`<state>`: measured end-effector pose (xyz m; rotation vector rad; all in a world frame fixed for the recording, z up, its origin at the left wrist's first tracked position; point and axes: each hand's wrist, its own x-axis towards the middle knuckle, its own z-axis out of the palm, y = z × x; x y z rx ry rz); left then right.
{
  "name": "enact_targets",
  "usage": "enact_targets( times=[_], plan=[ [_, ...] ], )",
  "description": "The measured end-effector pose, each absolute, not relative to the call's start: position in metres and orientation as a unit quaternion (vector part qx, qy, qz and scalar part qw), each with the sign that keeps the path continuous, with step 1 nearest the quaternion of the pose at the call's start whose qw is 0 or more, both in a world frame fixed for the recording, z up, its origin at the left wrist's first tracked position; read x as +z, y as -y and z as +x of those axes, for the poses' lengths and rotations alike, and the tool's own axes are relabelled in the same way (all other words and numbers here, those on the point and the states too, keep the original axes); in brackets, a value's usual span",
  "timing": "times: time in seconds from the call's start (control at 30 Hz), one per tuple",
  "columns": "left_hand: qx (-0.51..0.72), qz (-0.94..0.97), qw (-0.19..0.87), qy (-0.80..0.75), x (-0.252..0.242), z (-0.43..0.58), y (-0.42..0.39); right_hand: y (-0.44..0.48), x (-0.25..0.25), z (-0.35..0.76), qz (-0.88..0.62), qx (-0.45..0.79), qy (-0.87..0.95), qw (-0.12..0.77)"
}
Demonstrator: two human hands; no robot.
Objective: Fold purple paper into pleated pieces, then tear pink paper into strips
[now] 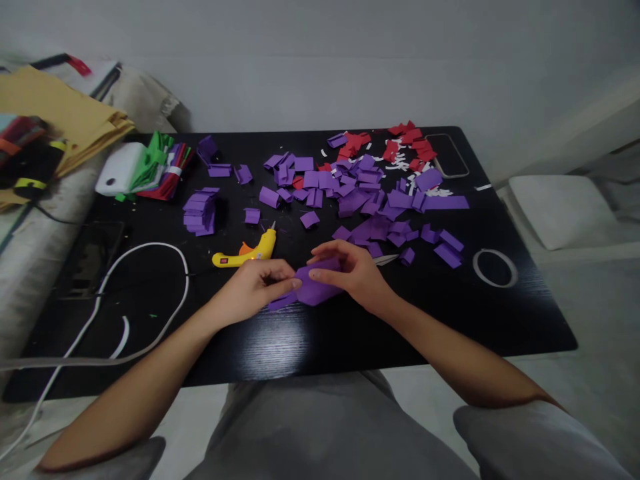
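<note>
Between my two hands is a piece of purple paper (316,288), held low over the front middle of the black table. My left hand (253,287) pinches its left edge between thumb and fingers. On the other side, my right hand (355,273) grips it with the thumb on top and the fingers behind. A purple strip (283,302) shows just below my left fingertips. Close beyond my left hand lies a yellow glue gun (247,253) with an orange trigger. Scissor blades (385,259) stick out beside my right hand, their handles hidden.
Many folded purple paper pieces (325,180) are spread over the table (380,340), with red pieces (413,137) and white scraps behind. A tape ring (495,268) and a phone-like frame (450,157) lie right. A white cable (185,280) loops at left, near bundled coloured paper (157,167).
</note>
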<state>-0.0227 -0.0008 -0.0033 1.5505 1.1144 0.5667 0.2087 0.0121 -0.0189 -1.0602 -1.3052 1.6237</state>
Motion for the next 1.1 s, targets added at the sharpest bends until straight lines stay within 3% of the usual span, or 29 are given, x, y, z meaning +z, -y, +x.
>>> enact_targets(
  times=[0.2,0.47,0.93,1.1],
  plan=[
    [0.152,0.697,0.547,-0.438,-0.005,-0.023,0.003,-0.010,-0.026,0.207,-0.377,0.658,0.584,0.291],
    [0.238,0.680,0.505,-0.476,-0.007,-0.022,0.004,-0.009,-0.028,0.206,-0.408,0.636,0.582,0.301],
    [0.250,0.672,0.509,-0.476,-0.001,-0.021,0.005,-0.006,-0.016,0.209,-0.407,0.573,0.666,0.249],
    [0.302,0.656,0.479,-0.500,0.000,-0.025,0.001,-0.013,-0.018,0.211,-0.432,0.586,0.617,0.297]
  ],
)
